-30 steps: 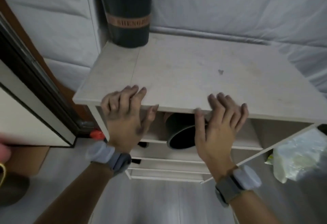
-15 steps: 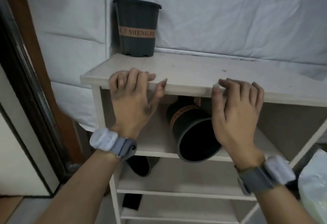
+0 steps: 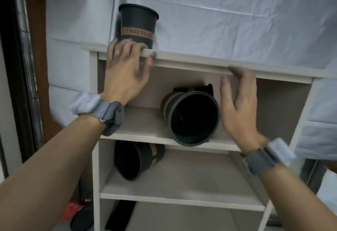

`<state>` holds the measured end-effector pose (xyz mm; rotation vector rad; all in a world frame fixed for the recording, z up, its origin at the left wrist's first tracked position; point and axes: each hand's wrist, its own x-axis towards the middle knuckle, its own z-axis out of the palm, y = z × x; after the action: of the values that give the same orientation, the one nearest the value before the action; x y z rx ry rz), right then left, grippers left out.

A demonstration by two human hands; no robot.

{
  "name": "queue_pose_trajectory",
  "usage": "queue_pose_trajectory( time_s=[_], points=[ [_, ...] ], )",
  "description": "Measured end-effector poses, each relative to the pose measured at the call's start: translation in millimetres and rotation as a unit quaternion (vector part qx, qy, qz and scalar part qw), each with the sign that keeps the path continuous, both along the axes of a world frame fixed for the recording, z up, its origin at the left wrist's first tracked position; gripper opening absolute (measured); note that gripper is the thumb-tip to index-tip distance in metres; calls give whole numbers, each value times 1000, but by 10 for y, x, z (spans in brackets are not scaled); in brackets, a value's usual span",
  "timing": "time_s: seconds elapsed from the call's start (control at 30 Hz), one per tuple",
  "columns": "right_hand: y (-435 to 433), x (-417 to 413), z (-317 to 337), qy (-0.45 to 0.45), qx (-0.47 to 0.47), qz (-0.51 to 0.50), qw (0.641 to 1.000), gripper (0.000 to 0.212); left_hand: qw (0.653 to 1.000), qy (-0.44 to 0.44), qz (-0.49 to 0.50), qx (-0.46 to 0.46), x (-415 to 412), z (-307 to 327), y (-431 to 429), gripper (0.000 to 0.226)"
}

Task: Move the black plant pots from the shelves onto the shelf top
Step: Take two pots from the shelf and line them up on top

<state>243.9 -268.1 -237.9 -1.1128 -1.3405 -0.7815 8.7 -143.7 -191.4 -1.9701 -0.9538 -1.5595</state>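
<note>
Nearest the camera, two bare forearms reach up and forward, each with a grey strap and a pale block at the wrist. The right hand (image 3: 238, 110) is held upright in front of the upper compartment of the pale wooden shelf unit (image 3: 182, 197), its fingers loosely spread and gripping nothing; its fingertips reach the front edge of the shelf top (image 3: 200, 61), though blur hides whether they touch it. The left hand (image 3: 125, 70) is higher, its fingers hooked over the left part of that front edge and its thumb pressed against the edge.

In the lower compartment, a black plastic plant pot with a brown band (image 3: 136, 159) lies on its side, its mouth facing down and left. On the shelf above, between the two hands, a second black plant pot on its side (image 3: 191, 115) turns its open mouth towards the camera, its rim overhanging the shelf's front edge. Behind it a further black shape is partly hidden.

Farthest back, a third black plant pot, upright with lettering on its brown band (image 3: 137, 24), stands on the shelf top just behind the left hand's fingers. A creased white sheet (image 3: 237, 21) hangs behind everything.
</note>
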Motion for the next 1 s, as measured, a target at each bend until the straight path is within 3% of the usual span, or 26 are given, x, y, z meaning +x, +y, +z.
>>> queue_pose_trajectory(
  time_s=[0.03, 0.1, 0.17, 0.2, 0.3, 0.37, 0.47, 0.6, 0.67, 0.8, 0.9, 1.0],
  points=[
    [-37, 69, -213, 42, -12, -14, 999, 37, 999, -16, -32, -11, -11, -74, -58, 45],
    [-55, 191, -530, 152, -143, -2, 978, 54, 991, -56, -116, -43, -8, -292, -252, 41],
    [1, 251, -732, 277, -278, 83, 916, 65, 976, -43, -189, -102, 52, -563, -443, 42],
    [42, 272, -805, 290, -311, 114, 898, 60, 969, -12, -197, -148, 82, -705, -489, 48],
    [186, 227, -849, 204, -326, 98, 918, 30, 940, 60, -219, -256, 80, -1035, -474, 57],
    [251, 117, -795, 187, -309, 116, 925, 22, 919, 16, -268, -290, 60, -1100, -552, 47],
    [361, -122, -699, 158, -314, 139, 926, 18, 903, -44, -284, -320, 39, -1067, -635, 59],
    [603, -287, -628, 197, -419, 249, 851, 16, 971, 37, -91, -218, -95, -1044, -476, 68],
    [690, -229, -641, 175, -424, 233, 857, 25, 986, 122, 5, -117, -167, -1082, -438, 65],
    [755, 144, -556, 246, -258, 63, 932, 60, 956, 286, 61, -10, -154, -1290, -413, 58],
    [933, 469, -391, 291, -279, -60, 913, 96, 934, 350, 72, -11, -17, -1422, -372, 69],
    [1146, 610, -322, 329, -335, -35, 882, 118, 944, 324, 49, -24, 226, -1429, -385, 73]
  ],
)
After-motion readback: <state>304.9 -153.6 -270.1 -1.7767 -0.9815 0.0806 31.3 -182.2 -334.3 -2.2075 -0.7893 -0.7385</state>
